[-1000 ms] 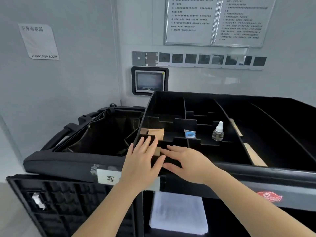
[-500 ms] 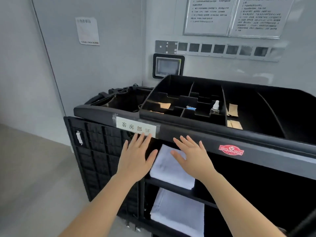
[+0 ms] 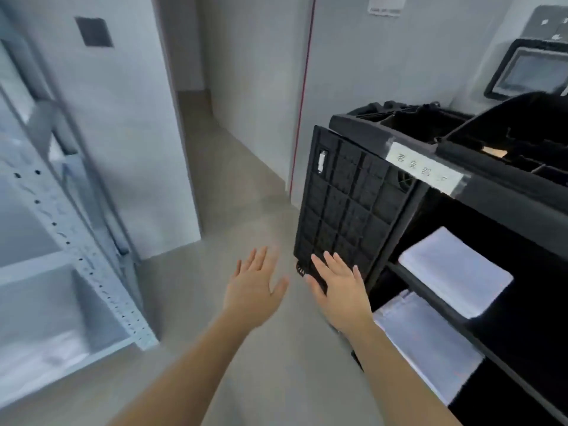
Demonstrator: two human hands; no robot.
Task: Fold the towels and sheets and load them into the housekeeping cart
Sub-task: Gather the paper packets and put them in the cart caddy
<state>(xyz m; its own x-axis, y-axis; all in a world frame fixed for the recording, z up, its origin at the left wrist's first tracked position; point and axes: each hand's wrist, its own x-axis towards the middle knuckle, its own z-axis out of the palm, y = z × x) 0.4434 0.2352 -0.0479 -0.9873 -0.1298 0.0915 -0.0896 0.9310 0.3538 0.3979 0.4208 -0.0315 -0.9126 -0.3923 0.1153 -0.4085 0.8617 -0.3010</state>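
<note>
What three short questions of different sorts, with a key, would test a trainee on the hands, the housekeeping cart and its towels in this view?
1. True or false: the left hand holds a towel.
2. How many cart shelves visibly carry folded white linen?
3. The shelving rack stands: A) left of the view, B) behind the cart.

Key: 1 false, both it and the right hand are open and hold nothing. 2 two, the upper towel and the lower stack. 3 A.

Two hands (image 3: 295, 287) show. One housekeeping cart (image 3: 347, 207) holds two folded white towels (image 3: 455, 272). One metal shelf rack (image 3: 92, 272) stands opposite.
</note>
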